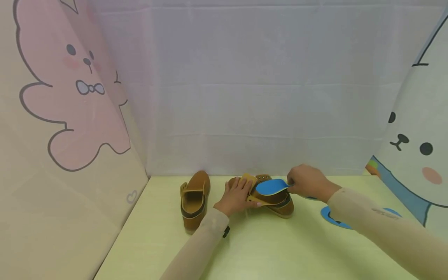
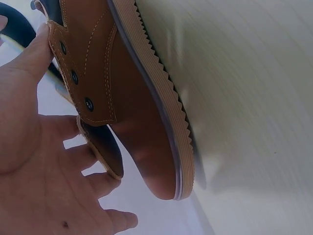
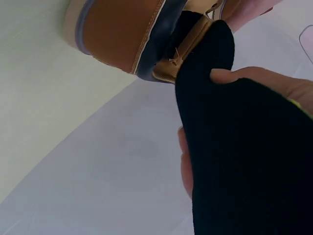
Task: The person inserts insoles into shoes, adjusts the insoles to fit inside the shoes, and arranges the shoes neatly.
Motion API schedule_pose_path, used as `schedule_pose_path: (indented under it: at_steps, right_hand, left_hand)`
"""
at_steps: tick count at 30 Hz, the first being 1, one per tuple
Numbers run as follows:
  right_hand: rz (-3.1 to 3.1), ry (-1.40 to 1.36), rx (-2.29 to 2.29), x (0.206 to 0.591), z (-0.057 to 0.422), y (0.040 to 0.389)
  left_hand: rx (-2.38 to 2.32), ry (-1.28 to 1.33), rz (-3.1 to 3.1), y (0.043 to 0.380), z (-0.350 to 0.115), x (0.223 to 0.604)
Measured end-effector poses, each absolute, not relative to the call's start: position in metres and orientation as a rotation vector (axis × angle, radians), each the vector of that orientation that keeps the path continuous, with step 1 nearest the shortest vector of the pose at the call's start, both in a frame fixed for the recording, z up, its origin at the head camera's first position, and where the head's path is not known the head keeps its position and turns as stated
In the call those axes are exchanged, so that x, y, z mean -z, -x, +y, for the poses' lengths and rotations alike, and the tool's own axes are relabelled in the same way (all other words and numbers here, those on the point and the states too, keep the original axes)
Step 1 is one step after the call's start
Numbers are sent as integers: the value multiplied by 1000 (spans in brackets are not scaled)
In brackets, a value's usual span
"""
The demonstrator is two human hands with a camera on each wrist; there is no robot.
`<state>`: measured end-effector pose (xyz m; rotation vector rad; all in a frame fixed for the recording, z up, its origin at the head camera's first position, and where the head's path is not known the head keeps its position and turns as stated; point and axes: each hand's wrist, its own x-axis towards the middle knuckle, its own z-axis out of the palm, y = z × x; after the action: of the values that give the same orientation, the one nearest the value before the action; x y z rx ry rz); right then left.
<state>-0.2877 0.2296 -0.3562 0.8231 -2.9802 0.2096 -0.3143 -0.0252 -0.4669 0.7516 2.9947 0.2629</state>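
A brown leather shoe with a dark collar band lies slanted on the table, its tongue pulled up. My left hand holds it at the opening. In the left wrist view, the thumb lies on the eyelet flap and other fingers are at the tongue. My right hand pinches a blue insole over the shoe's opening. That insole looks dark in the right wrist view, one end close to the heel opening. The shoe's inside is mostly hidden.
A second brown shoe stands upright at left, toe toward the back. Another blue insole lies at right, partly under my right forearm; a blue edge shows below that hand. A white curtain closes the back.
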Motion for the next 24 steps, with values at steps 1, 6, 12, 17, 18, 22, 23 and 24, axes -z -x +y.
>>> schedule_pose_path:
  at_steps: [1, 6, 12, 17, 18, 22, 23, 24]
  right_hand:
    - [-2985, -824, -207, 356, 228, 287]
    - [-3003, -792, -185, 360, 220, 289]
    - [-3007, -771, -155, 365, 208, 292]
    - [-3045, -741, -152, 372, 198, 298]
    - [-3048, -738, -152, 373, 196, 299]
    - [-3053, -736, -159, 380, 190, 303]
    - [-3051, -736, -160, 381, 189, 304]
    - [-3046, -736, -165, 383, 188, 304]
  left_hand:
    - [-266, -749, 2995, 314, -25, 467]
    - [-273, -770, 3007, 316, -24, 469]
    - [-259, -767, 3014, 316, -23, 468]
    - [-254, -738, 3007, 317, -24, 470]
    - [-254, -735, 3006, 317, -25, 470]
    - [-251, -737, 3011, 317, -26, 470]
    - [-254, -744, 3015, 317, -26, 470]
    - [-262, -753, 3017, 317, -26, 470]
